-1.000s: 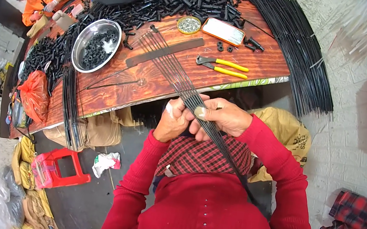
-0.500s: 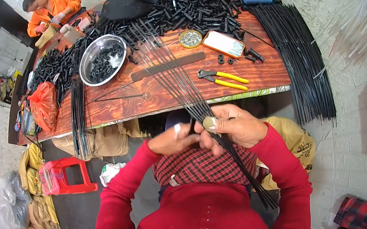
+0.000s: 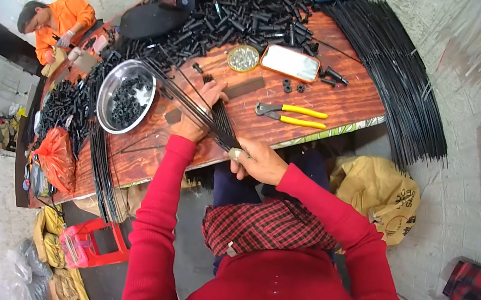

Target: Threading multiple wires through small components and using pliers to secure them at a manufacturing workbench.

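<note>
A bunch of thin black rods (image 3: 224, 124) slants over the near edge of the wooden table (image 3: 294, 130). My right hand (image 3: 261, 161) is closed round their near end, thumb on top. Farther along, my left hand (image 3: 196, 118) has its fingers curled about the rods, some of which fan out toward the steel bowl. Small black rings lie in that steel bowl (image 3: 105, 115), left of my left hand. Beneath the rods is a flat dark bar (image 3: 244, 88). Pliers with yellow handles (image 3: 304, 112) rest to the right of my hands.
Black tubular parts (image 3: 257, 13) are heaped at the back. A large stack of black rods (image 3: 402, 75) overhangs the right edge. A round tin of small metal pieces (image 3: 244, 58) sits beside a white-and-orange tray (image 3: 291, 62). A co-worker in orange (image 3: 64, 25) sits far left.
Both hands have moved forward and left, carrying the rods from over my lap to the table. My left hand now grips farther along them, and my right hand is at their near end.
</note>
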The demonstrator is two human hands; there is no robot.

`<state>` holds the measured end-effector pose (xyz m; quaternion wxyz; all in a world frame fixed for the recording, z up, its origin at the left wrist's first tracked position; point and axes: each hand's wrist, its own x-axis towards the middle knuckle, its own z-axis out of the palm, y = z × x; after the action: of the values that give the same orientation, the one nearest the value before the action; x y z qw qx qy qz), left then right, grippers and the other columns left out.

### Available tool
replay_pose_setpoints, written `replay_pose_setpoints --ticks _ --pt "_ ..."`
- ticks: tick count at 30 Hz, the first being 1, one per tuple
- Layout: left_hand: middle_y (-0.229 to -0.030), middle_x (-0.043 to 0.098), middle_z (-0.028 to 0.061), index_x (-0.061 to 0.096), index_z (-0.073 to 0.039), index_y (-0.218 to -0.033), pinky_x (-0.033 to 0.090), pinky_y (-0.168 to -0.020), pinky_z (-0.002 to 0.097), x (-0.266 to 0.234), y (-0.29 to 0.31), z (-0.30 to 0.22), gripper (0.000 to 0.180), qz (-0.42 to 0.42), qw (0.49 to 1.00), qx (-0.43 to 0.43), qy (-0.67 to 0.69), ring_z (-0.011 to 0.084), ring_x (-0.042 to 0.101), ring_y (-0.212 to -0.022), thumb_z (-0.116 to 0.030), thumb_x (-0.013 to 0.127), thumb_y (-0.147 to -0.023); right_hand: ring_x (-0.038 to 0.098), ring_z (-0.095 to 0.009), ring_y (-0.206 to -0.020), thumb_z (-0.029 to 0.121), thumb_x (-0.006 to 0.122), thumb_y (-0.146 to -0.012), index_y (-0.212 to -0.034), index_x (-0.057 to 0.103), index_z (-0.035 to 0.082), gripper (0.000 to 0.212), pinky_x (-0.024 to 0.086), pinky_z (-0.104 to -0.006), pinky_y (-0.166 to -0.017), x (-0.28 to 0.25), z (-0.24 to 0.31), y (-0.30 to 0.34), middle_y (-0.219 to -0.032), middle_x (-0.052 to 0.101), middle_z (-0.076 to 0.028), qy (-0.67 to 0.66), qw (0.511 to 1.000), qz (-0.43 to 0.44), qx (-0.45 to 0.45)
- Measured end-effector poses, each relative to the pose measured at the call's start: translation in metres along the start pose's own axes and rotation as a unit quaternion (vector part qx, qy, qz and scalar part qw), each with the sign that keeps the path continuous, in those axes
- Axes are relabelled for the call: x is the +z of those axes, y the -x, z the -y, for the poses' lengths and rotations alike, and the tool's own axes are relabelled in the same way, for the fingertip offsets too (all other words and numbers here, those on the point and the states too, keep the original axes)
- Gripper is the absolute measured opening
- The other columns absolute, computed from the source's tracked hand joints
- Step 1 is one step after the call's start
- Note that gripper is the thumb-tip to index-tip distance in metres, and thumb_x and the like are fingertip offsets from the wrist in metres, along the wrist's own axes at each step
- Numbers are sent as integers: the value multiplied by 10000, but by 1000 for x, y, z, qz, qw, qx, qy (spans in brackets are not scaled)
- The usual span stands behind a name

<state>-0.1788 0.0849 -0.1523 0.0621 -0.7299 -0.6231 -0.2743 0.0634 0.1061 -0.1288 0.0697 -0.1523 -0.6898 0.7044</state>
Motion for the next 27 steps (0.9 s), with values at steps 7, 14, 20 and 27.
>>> replay_pose_setpoints --ticks 7,14,20,27 --pt "-1223 617 152 606 -53 -976 428 -998 413 -14 -15 0 207 -11 990 -59 131 346 552 -1204 11 599 -779 647 -179 -654 123 443 -970 -1020 590 5 195 530 -308 -647 -1 -52 30 -744 642 -78 28 999 -18 -18" --pt "-1294 557 154 598 -80 -1036 393 -1037 469 -6 15 15 310 0 1000 22 -15 386 478 -1268 9 565 -740 671 -226 -768 120 422 -963 -994 600 4 215 516 -333 -730 20 -161 13 -840 698 -102 112 987 -97 -62" --pt "-1417 404 248 570 -44 -1163 302 -1128 458 -35 19 -24 601 84 991 96 -39 415 378 -1324 -170 759 -607 657 -182 -821 136 424 -974 -941 600 -4 228 493 -301 -779 7 -149 -8 -837 686 -98 161 983 -72 -51" --pt "-1525 285 221 504 -124 -1344 277 -1126 516 -7 64 -36 687 525 799 -219 194 435 274 -1394 -268 699 -702 656 -206 -812 68 461 -946 -948 606 -4 162 498 -326 -759 23 -201 -4 -852 689 -108 149 983 -93 -58"
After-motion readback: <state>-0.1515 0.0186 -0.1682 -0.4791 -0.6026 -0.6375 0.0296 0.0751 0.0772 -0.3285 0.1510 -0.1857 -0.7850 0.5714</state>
